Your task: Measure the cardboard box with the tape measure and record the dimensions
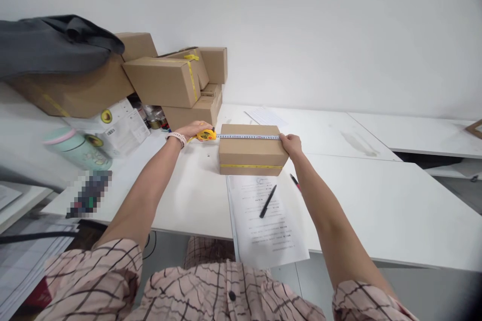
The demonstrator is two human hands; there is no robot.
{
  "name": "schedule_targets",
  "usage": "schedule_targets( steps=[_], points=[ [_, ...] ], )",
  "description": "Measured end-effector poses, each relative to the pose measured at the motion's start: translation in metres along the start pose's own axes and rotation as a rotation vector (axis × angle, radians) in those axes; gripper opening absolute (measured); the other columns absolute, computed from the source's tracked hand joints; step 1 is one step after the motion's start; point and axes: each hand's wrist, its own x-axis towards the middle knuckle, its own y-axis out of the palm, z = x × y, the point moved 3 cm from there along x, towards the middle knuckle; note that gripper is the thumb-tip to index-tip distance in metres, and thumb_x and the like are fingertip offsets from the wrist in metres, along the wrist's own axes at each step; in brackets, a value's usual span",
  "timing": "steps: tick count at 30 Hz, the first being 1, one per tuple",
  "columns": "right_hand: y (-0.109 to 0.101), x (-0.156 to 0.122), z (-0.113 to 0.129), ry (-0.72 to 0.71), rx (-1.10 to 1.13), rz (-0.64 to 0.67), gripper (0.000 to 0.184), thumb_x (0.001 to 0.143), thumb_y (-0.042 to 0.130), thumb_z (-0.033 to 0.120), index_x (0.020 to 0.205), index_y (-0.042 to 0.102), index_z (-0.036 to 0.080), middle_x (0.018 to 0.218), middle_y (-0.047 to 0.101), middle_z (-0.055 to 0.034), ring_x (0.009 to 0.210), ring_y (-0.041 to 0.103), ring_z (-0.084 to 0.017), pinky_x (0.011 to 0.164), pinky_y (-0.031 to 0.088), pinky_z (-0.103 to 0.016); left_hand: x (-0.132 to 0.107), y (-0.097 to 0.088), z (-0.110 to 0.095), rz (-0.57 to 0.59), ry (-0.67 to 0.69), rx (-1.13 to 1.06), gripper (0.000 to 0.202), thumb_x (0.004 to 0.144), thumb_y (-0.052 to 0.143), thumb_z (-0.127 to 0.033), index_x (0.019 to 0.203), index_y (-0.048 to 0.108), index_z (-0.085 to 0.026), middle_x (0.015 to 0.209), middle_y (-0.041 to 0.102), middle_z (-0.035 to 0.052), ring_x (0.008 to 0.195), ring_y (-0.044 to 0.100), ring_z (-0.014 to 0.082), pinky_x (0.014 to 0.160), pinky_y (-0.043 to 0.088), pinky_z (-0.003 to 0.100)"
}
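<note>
A closed cardboard box (248, 155) sits on the white table, with a strip of yellow tape along its near side. My left hand (194, 130) is wrapped round a yellow tape measure (207, 134) just left of the box. Its blade (248, 137) runs straight across the box's top to the right edge. There my right hand (291, 145) pinches the blade's end against the box's upper right edge. Under the front of the box lies a printed sheet (256, 241), with a black pen (268, 201) on it.
Stacked cardboard boxes (161, 80) stand at the back left, a dark cloth (48, 45) over one. A mint green bottle (77, 148) and a white avocado-print carton (120, 125) are at left. Another pen (295, 181) lies right of the sheet. Papers (265, 115) lie behind the box.
</note>
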Motion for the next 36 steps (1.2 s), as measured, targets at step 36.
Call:
schedule_targets(
  steps=[36],
  points=[
    [0.056,0.037,0.081,-0.339,-0.200,0.195,0.033,0.093,0.045,0.043,0.081,0.064,0.019,0.082,0.068,-0.0040,0.088,0.057,-0.021,0.105,0.032,-0.044,-0.149,0.247,-0.031,0.312,-0.068,-0.809,0.049,0.076,0.072,-0.061,0.091,0.060,-0.015,0.083,0.062,0.0060,0.070,0.068,0.0190,0.057,0.061,0.033]
  ],
)
